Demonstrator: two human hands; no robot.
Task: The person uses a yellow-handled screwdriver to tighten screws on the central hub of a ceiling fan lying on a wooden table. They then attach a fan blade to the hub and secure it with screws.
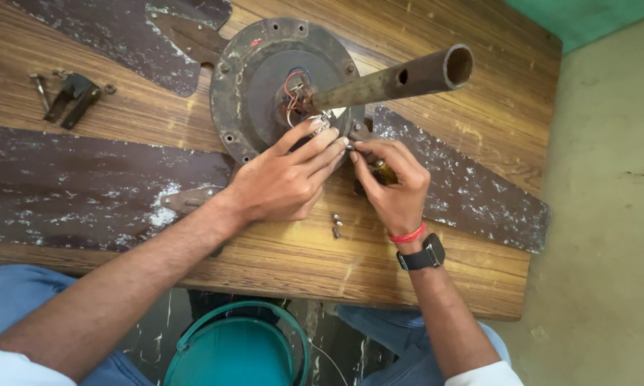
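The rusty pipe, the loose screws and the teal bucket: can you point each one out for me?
Rusty pipe (397, 80), head view, on the middle of its length.
Loose screws (335, 224), head view, on the small cluster lying on the wooden table.
Teal bucket (236, 354), head view, on its lid below the table edge.

Round, rusty grey fan motor housing (265, 78) lying flat, fingertips of both hands touching its near rim. Rusty pipe (390, 80) rising from its centre, tilted rightward; red and white wires (292, 89) at its base.

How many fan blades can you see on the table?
3. One long blade lies at the left, one at the top left, and one at the right, behind the right hand. None seems hidden.
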